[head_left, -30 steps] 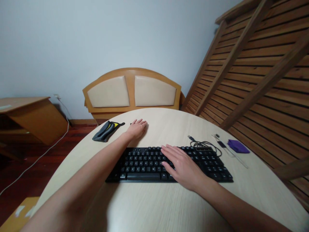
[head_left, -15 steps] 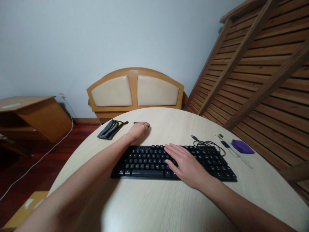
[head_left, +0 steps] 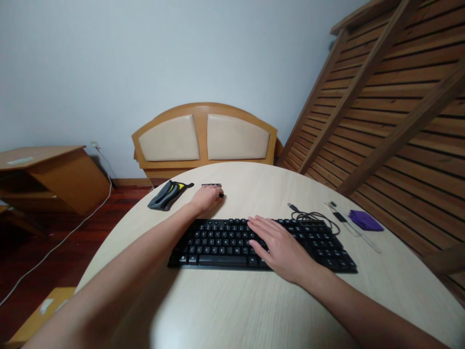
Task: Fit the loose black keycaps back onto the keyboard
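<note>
A black keyboard (head_left: 222, 261) lies across the round table in front of me. My right hand (head_left: 274, 245) rests flat on its right-middle keys, fingers stretched out. Beyond the keyboard's back edge, my left hand (head_left: 207, 198) is closed in a pinch low over the tabletop. A small black piece (head_left: 221, 195), perhaps a keycap, shows at its fingertips. Just behind those fingers is a short dark strip or row of small pieces (head_left: 211, 184), partly covered by the hand. The left forearm hides the keyboard's left end.
A grey and black pouch with yellow trim (head_left: 165, 196) lies at the left. To the right are a coiled USB cable (head_left: 308, 214), a thin white-and-black tool (head_left: 354, 227) and a folded purple cloth (head_left: 365, 220). A wooden headboard (head_left: 203, 131) stands behind the table (head_left: 247, 310).
My left hand has drawn slightly back toward me, uncovering more of the dark strip and showing the small black piece at its fingertips. My right hand stays on the keyboard.
</note>
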The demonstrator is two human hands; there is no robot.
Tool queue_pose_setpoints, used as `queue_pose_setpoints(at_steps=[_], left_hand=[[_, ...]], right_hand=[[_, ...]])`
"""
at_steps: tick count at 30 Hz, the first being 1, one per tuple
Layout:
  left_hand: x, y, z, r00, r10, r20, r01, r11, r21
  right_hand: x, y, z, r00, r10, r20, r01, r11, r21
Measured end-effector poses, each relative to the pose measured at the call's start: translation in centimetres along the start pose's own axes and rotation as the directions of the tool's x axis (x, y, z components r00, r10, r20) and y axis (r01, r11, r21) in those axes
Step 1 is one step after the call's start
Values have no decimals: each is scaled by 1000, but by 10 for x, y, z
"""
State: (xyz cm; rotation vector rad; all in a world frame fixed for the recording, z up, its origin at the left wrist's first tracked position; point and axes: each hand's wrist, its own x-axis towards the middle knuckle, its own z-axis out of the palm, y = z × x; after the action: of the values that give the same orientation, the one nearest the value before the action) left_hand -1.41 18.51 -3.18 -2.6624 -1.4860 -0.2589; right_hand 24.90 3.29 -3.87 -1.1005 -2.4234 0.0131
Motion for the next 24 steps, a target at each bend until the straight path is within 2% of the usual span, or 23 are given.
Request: queue_pose_setpoints(at_steps=[12,19,24], left_hand=[[-28,9,-9,977,-213,27,214,976,-50],[-26,19,-11,987,-157,24,159,978,-136],[-29,22,-13,983,-181,26,182,951,-249]], right_hand=[[0,2,2,1000,-12,-17,12,1000,-7],[0,2,3,1000,-13,-16,13,1000,-8],[0,1,2,1000,-14,-10,14,1000,-12]])
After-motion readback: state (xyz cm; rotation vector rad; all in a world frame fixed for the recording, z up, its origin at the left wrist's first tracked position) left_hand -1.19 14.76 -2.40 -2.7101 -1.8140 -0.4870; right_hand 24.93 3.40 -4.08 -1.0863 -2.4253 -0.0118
